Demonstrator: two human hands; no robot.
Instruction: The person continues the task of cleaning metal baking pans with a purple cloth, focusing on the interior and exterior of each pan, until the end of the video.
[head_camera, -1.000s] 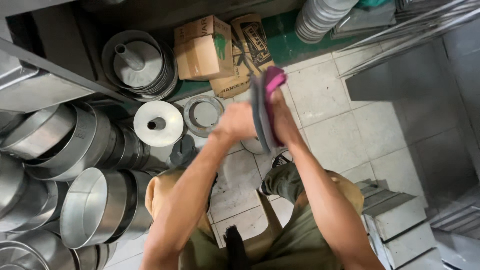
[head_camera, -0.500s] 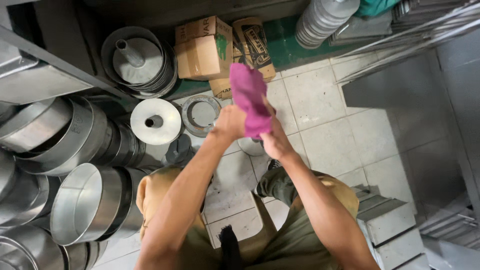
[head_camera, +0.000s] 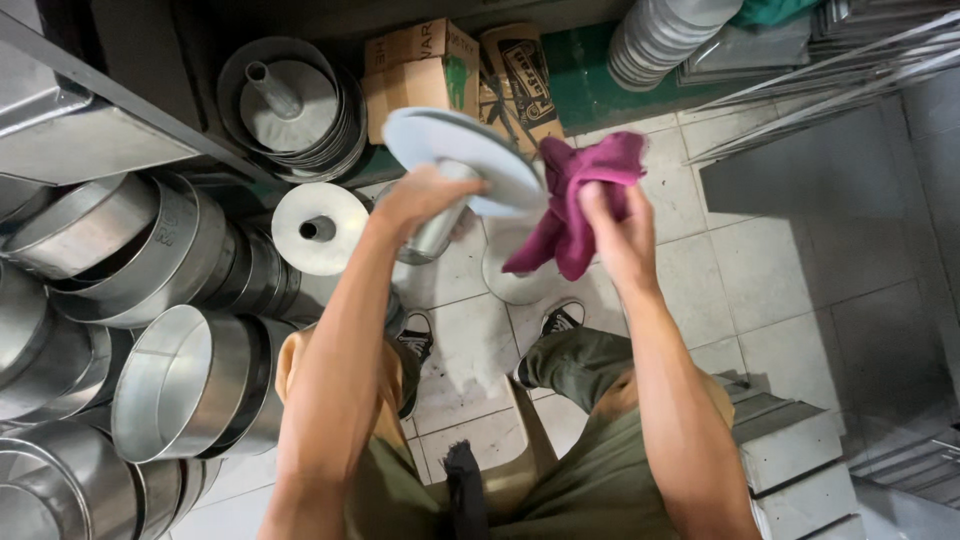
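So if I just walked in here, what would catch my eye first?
Probably the magenta cloth bunched in the right hand, pressed to the edge of a round pale metal disc with a central tube that the left hand grips. Next, the shiny round metal cake tins stacked on their sides along the left, and two brown cardboard boxes on the floor beyond.

Looks like a metal bakeware workshop or storeroom: stacked round tins (head_camera: 170, 385) lower left, tube pans (head_camera: 290, 100) upper left, cardboard boxes (head_camera: 420, 70) top centre, tiled floor (head_camera: 760, 290) at right.
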